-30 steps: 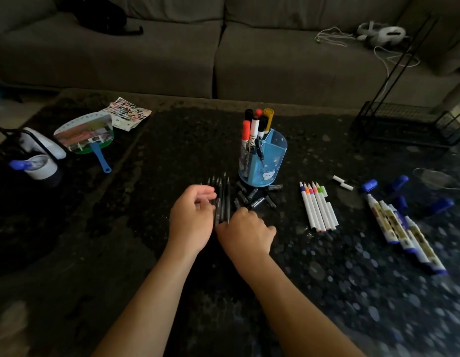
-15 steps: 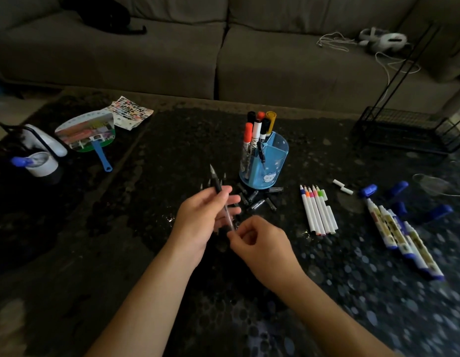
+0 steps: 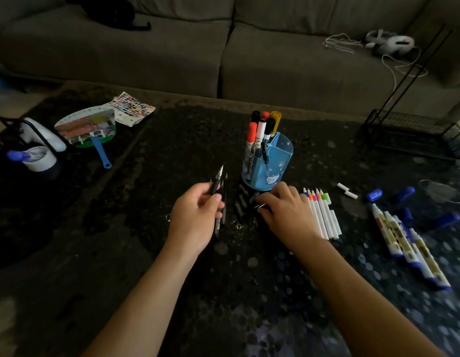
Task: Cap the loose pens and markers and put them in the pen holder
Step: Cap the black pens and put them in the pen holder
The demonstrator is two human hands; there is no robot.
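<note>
My left hand (image 3: 195, 217) holds an uncapped black pen (image 3: 216, 182) upright, its silver tip pointing away. More uncapped black pens (image 3: 224, 202) lie just right of that hand. My right hand (image 3: 285, 212) rests on the loose black caps (image 3: 241, 202) in front of the blue pen holder (image 3: 272, 161), fingers pinching at one cap. The holder has several capped markers (image 3: 261, 127) in it. Thin white markers with coloured tips (image 3: 322, 215) lie right of my right hand. Fat white-and-blue markers (image 3: 403, 240) and blue caps (image 3: 374, 195) lie at the far right.
Two small white caps (image 3: 346, 190) lie near the blue caps. A hand fan (image 3: 87, 127), a printed sheet (image 3: 132, 106) and a white cup (image 3: 39, 158) are at the left. A black wire rack (image 3: 414, 135) stands back right; a grey sofa (image 3: 223, 47) runs behind.
My left hand picked a black pen from the row and now holds it up alone. My right hand let go of its end and moved right to the black caps by the holder.
</note>
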